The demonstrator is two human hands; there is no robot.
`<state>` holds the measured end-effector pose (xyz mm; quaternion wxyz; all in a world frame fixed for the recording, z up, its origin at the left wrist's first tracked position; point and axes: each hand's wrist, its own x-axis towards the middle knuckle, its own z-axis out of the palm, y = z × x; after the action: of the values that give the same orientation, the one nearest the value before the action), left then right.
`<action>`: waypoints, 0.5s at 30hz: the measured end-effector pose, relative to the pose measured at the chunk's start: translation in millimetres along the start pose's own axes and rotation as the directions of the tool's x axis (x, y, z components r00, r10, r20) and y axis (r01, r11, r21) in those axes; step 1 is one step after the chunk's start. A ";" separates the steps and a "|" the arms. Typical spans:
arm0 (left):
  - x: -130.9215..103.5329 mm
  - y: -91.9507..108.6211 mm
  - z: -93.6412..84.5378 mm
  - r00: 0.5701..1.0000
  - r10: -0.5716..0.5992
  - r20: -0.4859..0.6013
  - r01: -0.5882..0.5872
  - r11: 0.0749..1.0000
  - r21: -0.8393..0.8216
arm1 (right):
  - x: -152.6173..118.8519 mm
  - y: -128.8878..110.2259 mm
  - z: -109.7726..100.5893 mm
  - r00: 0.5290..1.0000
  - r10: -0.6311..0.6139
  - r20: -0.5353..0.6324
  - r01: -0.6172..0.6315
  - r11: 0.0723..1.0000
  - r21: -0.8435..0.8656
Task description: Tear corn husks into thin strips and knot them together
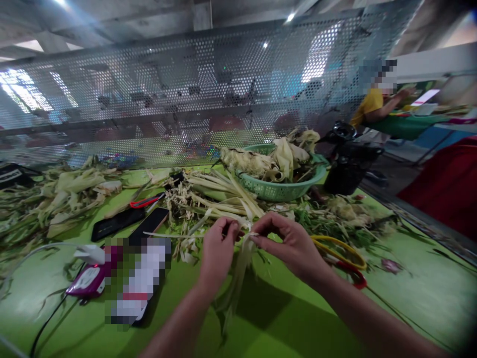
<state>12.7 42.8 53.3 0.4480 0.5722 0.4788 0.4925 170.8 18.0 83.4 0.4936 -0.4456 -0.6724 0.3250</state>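
Note:
A pale strip of corn husk (243, 263) hangs down between my hands over the green table. My left hand (218, 253) is closed, thumb and finger pinched at the strip's upper end. A thin pale stalk (171, 235) sticks out leftward from behind that hand; whether it is gripped cannot be seen. My right hand (292, 243) pinches the top of the same husk from the other side, fingertips close to the left ones. Just beyond both hands lies a bundle of long dried husks (219, 186).
A green basket (276, 189) heaped with husks stands behind the bundle. To the left are phones (151, 223), a red cutter (145, 201) and a purple power strip (87, 281). Yellow-handled scissors (341, 248) lie at right. A perforated metal screen (179, 99) backs the table; a person in yellow (372, 107) sits beyond.

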 end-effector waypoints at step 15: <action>-10.7 2.4 6.5 0.979 0.112 0.168 -0.114 0.993 0.004 | 5.0 25.2 1.9 0.981 0.141 -0.136 -0.108 0.969 0.223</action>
<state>18.8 31.6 53.5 0.4544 0.6408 0.4094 0.4640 175.4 32.5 62.6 0.5667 -0.4543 -0.5650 0.3915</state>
